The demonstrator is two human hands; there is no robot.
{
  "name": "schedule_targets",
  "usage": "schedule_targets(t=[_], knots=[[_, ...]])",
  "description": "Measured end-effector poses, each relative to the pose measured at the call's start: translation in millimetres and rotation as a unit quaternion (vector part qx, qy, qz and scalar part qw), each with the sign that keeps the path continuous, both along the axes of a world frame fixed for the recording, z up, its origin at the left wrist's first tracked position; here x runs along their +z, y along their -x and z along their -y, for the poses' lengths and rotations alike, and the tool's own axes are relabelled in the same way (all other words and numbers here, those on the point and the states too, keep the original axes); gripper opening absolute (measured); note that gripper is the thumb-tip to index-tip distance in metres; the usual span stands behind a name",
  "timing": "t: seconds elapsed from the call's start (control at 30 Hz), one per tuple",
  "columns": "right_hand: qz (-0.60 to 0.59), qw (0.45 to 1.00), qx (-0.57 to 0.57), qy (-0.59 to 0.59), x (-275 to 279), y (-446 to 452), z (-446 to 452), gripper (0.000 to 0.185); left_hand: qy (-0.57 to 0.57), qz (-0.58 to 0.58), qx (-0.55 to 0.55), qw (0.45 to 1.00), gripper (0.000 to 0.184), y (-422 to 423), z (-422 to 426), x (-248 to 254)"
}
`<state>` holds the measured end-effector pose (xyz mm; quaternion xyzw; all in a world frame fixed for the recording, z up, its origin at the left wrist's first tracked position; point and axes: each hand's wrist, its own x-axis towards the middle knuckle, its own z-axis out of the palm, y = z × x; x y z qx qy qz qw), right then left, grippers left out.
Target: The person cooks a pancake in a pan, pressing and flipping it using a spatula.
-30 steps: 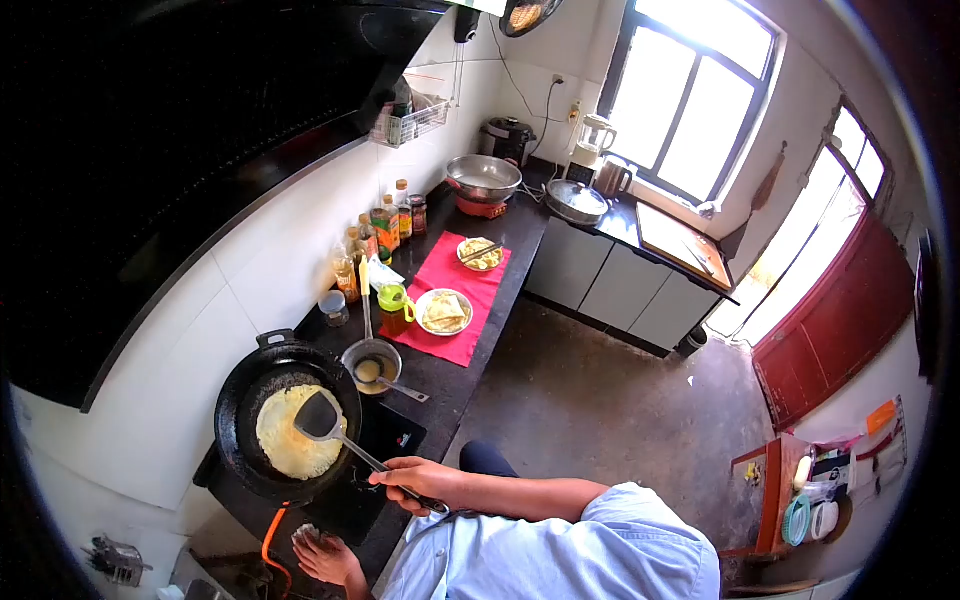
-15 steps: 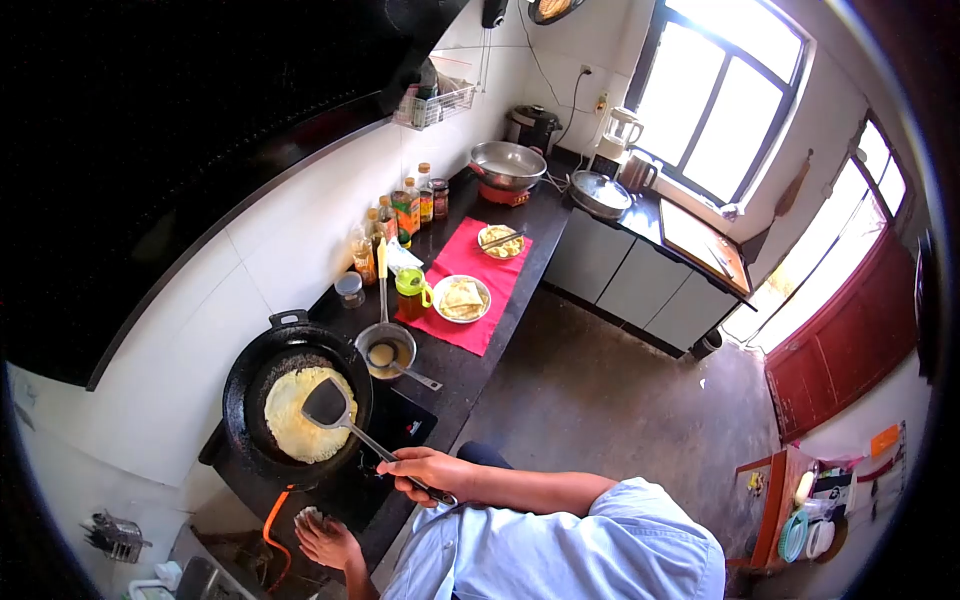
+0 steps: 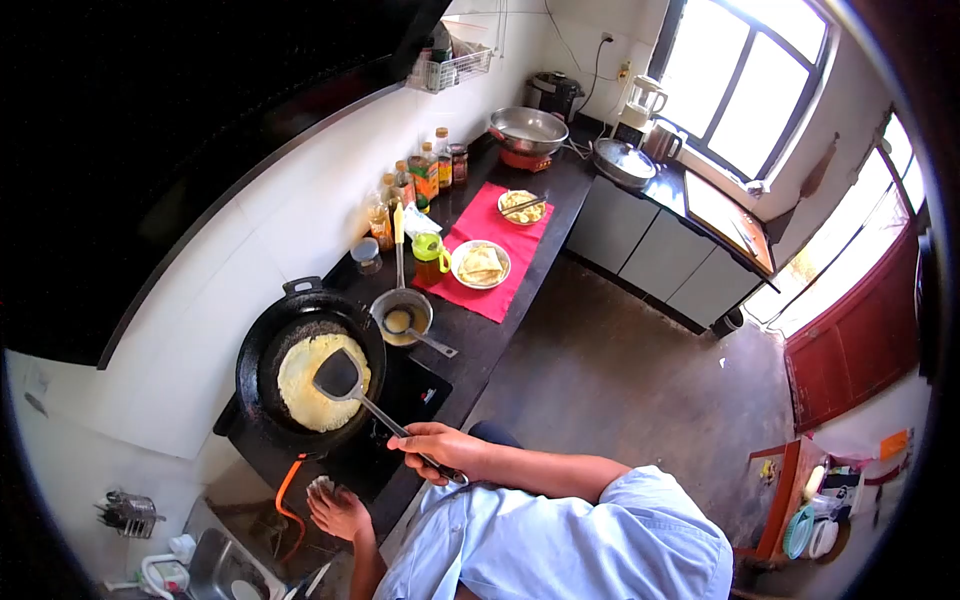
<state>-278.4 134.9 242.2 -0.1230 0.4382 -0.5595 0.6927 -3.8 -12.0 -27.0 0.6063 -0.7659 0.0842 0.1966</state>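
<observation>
My right hand grips the handle of a spatula, whose dark, broad blade rests over the pancake. The thin, pale yellow pancake lies in a black two-handled wok on the stove. Lower down, by the counter's front edge, my left hand has its fingers closed on a small whitish cloth, partly hidden by the fingers. Near the wok stands a small pot with liquid batter and a ladle in it.
A red cloth carries a plate of folded pancakes, a bowl of food with chopsticks and a green-lidded oil jug. Bottles line the wall. An orange hose hangs below the wok; a sink is at lower left.
The camera view has shifted, so the whole scene sits slightly higher and further right. The spatula stays over the pancake, and both hands keep their holds.
</observation>
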Motion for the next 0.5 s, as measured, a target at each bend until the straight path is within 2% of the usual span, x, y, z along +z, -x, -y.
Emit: schedule_targets(t=[0.5], knots=[[0.010,1.000,-0.013,0.006,-6.4,-5.4,4.4,0.025,0.018,-0.024,-0.011,0.999,0.051,1.2,-2.1,0.4]])
